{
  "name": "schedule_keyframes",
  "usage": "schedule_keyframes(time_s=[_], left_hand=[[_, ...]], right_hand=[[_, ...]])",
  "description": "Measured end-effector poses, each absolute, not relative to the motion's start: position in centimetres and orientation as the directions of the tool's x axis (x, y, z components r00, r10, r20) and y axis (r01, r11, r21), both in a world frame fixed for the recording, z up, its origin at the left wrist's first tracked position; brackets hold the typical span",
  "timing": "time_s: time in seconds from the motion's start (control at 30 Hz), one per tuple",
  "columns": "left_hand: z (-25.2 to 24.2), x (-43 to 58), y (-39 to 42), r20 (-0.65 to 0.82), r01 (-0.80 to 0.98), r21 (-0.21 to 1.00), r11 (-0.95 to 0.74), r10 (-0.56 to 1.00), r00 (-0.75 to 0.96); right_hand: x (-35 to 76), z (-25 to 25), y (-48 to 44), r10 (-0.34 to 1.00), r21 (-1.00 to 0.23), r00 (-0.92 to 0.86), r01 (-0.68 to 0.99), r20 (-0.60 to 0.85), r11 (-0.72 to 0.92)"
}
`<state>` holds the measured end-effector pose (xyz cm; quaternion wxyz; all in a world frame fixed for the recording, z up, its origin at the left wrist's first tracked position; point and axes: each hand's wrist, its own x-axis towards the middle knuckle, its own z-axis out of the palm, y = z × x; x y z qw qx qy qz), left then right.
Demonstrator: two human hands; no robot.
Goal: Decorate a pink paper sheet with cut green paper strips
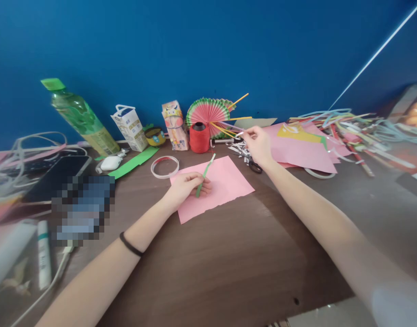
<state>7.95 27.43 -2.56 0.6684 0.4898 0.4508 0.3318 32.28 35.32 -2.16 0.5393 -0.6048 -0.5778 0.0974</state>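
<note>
My left hand (186, 186) rests on a pink paper sheet (225, 186) in the middle of the brown table, fingers closed on a thin green paper strip (206, 172) that sticks up and away from me. My right hand (258, 145) reaches farther back, fingers pinched on a small white strip or stick (238, 134) near a pile of paper scraps (239, 149). Black scissors (254, 166) lie just under that hand.
Along the blue wall stand a green bottle (79, 116), two small cartons (130, 127), a tape roll (155, 136), a red thread spool (199, 137) and a paper fan (208, 113). A ring of tape (165, 166) lies left of the pink sheet. Pink sheets (304, 147) and coloured strips (358, 127) fill the right.
</note>
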Motion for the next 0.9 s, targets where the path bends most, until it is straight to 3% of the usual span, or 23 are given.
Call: schedule_keyframes(time_s=[0.23, 0.4, 0.5, 0.57, 0.67, 0.77, 0.9], left_hand=[[-2.5, 7.9, 27.5, -0.272, 0.001, 0.956, 0.293, 0.885, 0.378], [-2.5, 7.9, 27.4, -0.265, 0.007, 0.959, 0.285, 0.883, 0.387], [-2.4, 7.9, 27.4, -0.263, 0.006, 0.959, 0.282, 0.885, 0.385], [-2.3, 7.9, 27.4, -0.265, 0.008, 0.959, 0.284, 0.883, 0.388], [-2.4, 7.8, 27.4, -0.268, 0.014, 0.958, 0.286, 0.876, 0.401], [-2.5, 7.7, 27.5, -0.254, -0.002, 0.96, 0.28, 0.873, 0.417], [-2.4, 7.5, 27.6, -0.226, -0.031, 0.961, 0.274, 0.849, 0.478]], right_hand=[[34.7, -3.5, 36.0, 0.767, -0.744, 0.43, 0.663, 0.476, 0.09], [34.3, -3.4, 35.7, 0.744, -0.649, 0.382, 0.755, 0.548, 0.091], [33.6, -3.0, 35.5, 0.77, -0.67, 0.362, 0.734, 0.526, 0.112], [32.9, -2.6, 35.2, 0.84, -0.709, 0.277, 0.685, 0.467, 0.168], [31.5, -2.0, 34.5, 0.96, -0.802, -0.057, 0.537, 0.274, 0.261], [29.7, -1.7, 33.4, 0.927, -0.911, -0.373, 0.371, 0.034, 0.182], [28.0, -1.6, 32.4, 0.859, -0.939, -0.501, 0.334, -0.105, 0.08]])
